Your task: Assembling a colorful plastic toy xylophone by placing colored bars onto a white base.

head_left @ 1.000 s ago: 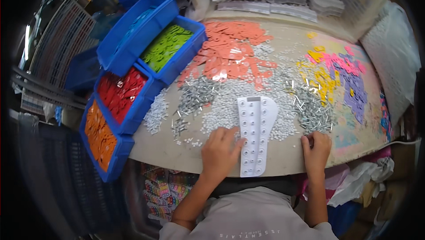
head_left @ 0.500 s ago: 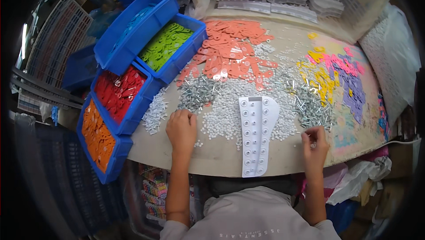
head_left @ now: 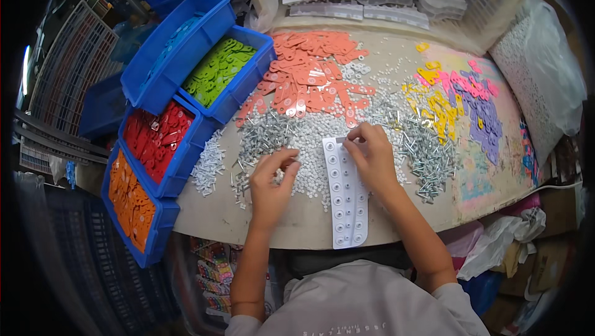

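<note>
Right hand [head_left: 372, 153] pinches a small part over the white dimpled tray [head_left: 346, 193], filling it; left hand [head_left: 273, 181], left of the tray, pinches screws [head_left: 263, 141] from the pile.

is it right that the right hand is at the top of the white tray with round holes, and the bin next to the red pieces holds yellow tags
Not quite. The head view shows the right hand at the top of the white tray, but the blue bin next to the red pieces holds green tags, not yellow.
</note>
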The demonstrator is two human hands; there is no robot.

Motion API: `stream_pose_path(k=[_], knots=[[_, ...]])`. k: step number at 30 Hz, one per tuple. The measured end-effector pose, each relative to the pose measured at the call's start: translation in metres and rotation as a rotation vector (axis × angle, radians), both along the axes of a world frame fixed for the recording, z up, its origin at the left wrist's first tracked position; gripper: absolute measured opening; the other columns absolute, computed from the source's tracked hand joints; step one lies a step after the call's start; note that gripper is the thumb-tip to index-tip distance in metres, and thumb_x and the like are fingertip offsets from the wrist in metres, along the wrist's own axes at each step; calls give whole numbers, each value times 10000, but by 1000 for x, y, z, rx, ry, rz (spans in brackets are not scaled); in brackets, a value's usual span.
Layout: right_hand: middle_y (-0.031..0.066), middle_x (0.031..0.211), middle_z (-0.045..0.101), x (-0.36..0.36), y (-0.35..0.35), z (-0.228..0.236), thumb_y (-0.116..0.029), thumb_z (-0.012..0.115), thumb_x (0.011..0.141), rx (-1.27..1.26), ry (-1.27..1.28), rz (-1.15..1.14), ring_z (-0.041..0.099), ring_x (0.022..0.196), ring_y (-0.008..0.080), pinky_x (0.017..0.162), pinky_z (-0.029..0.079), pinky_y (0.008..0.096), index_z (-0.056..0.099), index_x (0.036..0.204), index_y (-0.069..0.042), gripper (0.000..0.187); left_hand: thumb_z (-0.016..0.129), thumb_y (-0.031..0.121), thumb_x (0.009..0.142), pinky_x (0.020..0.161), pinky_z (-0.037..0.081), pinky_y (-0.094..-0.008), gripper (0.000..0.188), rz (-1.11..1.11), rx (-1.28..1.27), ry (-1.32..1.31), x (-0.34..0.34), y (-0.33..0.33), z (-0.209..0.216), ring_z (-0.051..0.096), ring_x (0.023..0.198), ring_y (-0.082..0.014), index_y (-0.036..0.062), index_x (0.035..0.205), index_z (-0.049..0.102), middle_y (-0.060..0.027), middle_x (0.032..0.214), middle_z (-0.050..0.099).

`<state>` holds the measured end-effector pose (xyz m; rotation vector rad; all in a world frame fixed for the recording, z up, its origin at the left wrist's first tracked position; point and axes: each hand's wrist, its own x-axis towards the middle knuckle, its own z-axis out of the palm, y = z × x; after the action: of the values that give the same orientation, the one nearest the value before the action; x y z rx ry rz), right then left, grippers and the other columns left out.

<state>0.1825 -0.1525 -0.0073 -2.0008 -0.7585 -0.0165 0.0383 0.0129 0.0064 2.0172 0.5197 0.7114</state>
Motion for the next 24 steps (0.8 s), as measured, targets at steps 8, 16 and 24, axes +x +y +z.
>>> stream_pose_path(k=[8, 16, 24], knots=[[112, 905, 618, 1, 3, -7, 10, 714, 818, -72, -113, 65, 573, 864, 276, 755, 487, 372, 631, 907, -16, 124, 781, 77, 817, 777, 457, -301, 146, -109, -74, 20, 35, -14, -4, 617, 866, -153, 22, 918, 692, -35, 876, 665], [124, 1075, 641, -13, -29, 6, 52, 668, 828, -41, -223, 41, 567, 1033, 312, 901, 459, 391, 679, 1006, -20, 192, 794, 129, 770, 898, 413, -386, 162, -185, 277, -5, 62, -29, -27, 556, 995, -268, 71, 864, 675, -63, 986, 599], [121, 979, 601, -30, -131, 36, -15, 706, 811, -382, -180, -243, 548, 988, 332, 882, 421, 430, 656, 934, -27, 133, 779, 133, 790, 885, 414, -404, 139, -205, 422, 15, 60, -38, -22, 553, 1001, -269, 74, 847, 667, -63, 1007, 593]])
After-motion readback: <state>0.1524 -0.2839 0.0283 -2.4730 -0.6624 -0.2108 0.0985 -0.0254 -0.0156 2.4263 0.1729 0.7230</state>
